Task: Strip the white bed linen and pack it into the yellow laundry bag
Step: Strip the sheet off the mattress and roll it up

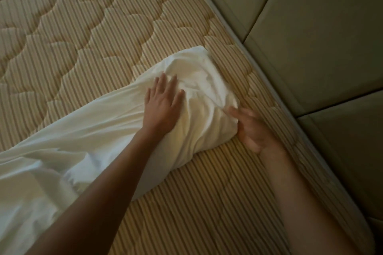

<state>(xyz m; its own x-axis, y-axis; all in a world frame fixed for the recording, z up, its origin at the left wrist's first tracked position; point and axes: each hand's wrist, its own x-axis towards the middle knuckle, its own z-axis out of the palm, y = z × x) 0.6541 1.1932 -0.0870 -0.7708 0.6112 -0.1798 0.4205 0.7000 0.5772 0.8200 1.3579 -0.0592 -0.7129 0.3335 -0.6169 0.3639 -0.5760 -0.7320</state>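
The crumpled white cotton bed sheet lay bunched across the bare mattress, a quilted pad of beige and cream stripes with scalloped stitching; the sheet's rounded, gathered end sat near the mattress corner closest to the padded olive-green headboard panels, while the rest of the cloth trailed away from that corner toward the lower left edge of the view, where it spread wide and loose; the mattress lay uncovered on every visible side of the sheet.

The left hand rested flat on top of the gathered end, palm down, fingers straight and slightly spread, pressing into the folds rather than closing round them; its bare forearm crossed over the trailing cloth from the lower left.

The right hand was beside the same gathered end, on the side nearer the headboard panels, touching or nearly touching the cloth's edge; it was blurred, its fingers seemed loosely extended toward the sheet, and whether they pinched any cloth could not be told.

A pale grey piping edge ran along the mattress border, just beside the headboard panels.
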